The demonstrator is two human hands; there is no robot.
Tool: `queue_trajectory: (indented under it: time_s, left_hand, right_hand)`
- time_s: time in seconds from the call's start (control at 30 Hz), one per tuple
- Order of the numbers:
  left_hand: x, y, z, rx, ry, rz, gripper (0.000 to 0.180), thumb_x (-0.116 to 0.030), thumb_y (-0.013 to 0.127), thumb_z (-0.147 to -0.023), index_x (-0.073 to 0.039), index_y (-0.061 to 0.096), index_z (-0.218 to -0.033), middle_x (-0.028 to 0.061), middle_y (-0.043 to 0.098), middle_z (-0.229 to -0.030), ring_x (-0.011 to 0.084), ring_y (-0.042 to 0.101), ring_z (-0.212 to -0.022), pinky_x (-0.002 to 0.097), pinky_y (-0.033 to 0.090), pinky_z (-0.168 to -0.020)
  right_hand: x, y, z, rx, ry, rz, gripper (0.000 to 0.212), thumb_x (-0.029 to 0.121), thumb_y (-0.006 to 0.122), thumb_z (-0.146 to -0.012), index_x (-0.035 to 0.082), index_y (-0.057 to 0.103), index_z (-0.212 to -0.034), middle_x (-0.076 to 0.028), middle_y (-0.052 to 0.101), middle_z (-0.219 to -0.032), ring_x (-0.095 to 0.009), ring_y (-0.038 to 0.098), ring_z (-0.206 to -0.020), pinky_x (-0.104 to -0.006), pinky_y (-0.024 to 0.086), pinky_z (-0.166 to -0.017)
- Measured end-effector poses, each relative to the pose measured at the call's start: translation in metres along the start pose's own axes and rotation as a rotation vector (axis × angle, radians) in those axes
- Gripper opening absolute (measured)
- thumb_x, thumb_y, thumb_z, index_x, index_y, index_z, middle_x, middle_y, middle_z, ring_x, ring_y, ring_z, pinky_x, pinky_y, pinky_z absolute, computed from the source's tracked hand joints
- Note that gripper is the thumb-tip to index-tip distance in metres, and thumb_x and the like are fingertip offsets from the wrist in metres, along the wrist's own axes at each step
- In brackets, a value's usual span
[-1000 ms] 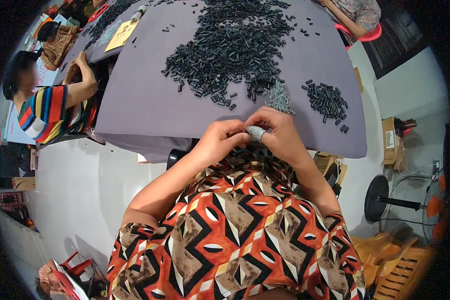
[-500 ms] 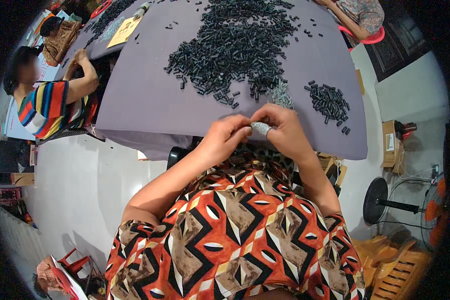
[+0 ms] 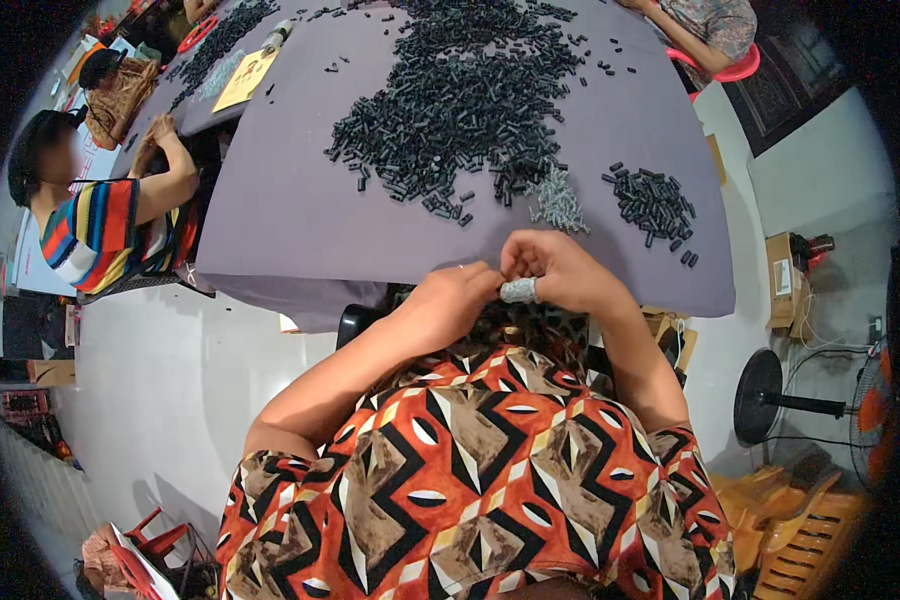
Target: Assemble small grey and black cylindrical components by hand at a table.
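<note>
The left grip [image 3: 452,303] is bunched beside the grey covering [image 3: 520,291] on the thumb of the half-curled right grip [image 3: 570,277]; whether either pinches anything I cannot tell. Just beyond the right grip, small grey pieces [image 3: 557,203] lie on the surface [image 3: 270,215], black cylinders [image 3: 455,120] heaped farther out.

Free cloth [image 3: 270,210] lies left of the obstructing black pile [image 3: 455,110].

"How are your arms?"
"Bent — my left forearm [image 3: 345,372] and right forearm [image 3: 635,352] slant inward in front of me."
"And the hands?"
"My left hand [image 3: 454,300], back upward, sits against or just beside my curled right hand [image 3: 567,274] — which, I can't quite tell."
</note>
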State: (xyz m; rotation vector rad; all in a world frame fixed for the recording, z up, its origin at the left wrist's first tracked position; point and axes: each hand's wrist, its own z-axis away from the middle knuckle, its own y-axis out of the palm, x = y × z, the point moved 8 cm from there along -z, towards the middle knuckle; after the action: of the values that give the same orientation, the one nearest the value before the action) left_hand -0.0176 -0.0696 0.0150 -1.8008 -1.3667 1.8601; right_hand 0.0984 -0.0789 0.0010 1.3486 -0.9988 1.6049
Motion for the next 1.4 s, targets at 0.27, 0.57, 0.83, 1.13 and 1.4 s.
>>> queue_trajectory:
  time_s: [0.27, 0.57, 0.83, 1.13, 1.4]
  left_hand:
    - [0.017, -0.032, -0.002, -0.307, -0.117, 0.149, 0.015, -0.013, 0.044, -0.100, -0.001, 0.054, -0.098, 0.0130, 0.056, -0.078, 0.0266, 0.057, -0.069, 0.0354, 0.046, -0.065]
    - [0.040, -0.030, 0.006, -0.351, -0.274, 0.313, 0.020, -0.017, 0.041, -0.102, -0.003, 0.052, -0.094, 0.0040, 0.051, -0.071, 0.0134, 0.050, -0.059, 0.0282, 0.043, -0.058]
    - [0.050, -0.025, 0.006, -0.331, -0.378, 0.566, 0.021, -0.017, 0.041, -0.103, -0.003, 0.055, -0.095, -0.0014, 0.051, -0.073, 0.0076, 0.048, -0.062, 0.0238, 0.042, -0.058]
    - [0.037, -0.017, -0.010, -0.205, -0.322, 0.784, 0.024, -0.021, 0.041, -0.103, -0.005, 0.054, -0.092, -0.0021, 0.050, -0.074, 0.0077, 0.047, -0.065, 0.0225, 0.040, -0.062]
    - [0.029, -0.013, -0.010, -0.134, -0.307, 0.831, 0.027, -0.022, 0.040, -0.103, -0.004, 0.053, -0.088, -0.0013, 0.051, -0.076, 0.0081, 0.048, -0.068, 0.0229, 0.041, -0.065]
  right_hand:
    - [0.055, -0.047, -0.030, -0.481, -0.202, 0.673, 0.016, 0.003, 0.064, -0.075, 0.002, 0.064, -0.092, -0.009, 0.062, -0.086, -0.025, 0.062, -0.085, -0.0336, 0.051, -0.074]
    - [0.045, -0.028, -0.069, -0.483, -0.278, 1.317, 0.014, 0.002, 0.056, -0.074, 0.005, 0.066, -0.083, -0.011, 0.061, -0.087, -0.030, 0.058, -0.089, -0.0413, 0.050, -0.074]
    - [0.053, -0.034, -0.056, -0.542, -0.442, 1.038, 0.008, 0.005, 0.064, -0.075, 0.002, 0.063, -0.082, -0.009, 0.062, -0.079, -0.025, 0.062, -0.080, -0.0376, 0.052, -0.067]
    - [0.018, -0.024, -0.037, -0.264, -0.105, -0.254, 0.012, 0.009, 0.067, -0.086, 0.004, 0.064, -0.097, 0.001, 0.064, -0.083, -0.006, 0.058, -0.070, -0.0210, 0.046, -0.061]
    - [0.010, -0.021, -0.030, -0.238, -0.169, -0.345, 0.010, 0.012, 0.069, -0.086, 0.006, 0.065, -0.094, 0.002, 0.063, -0.078, -0.005, 0.057, -0.067, -0.0202, 0.044, -0.057]
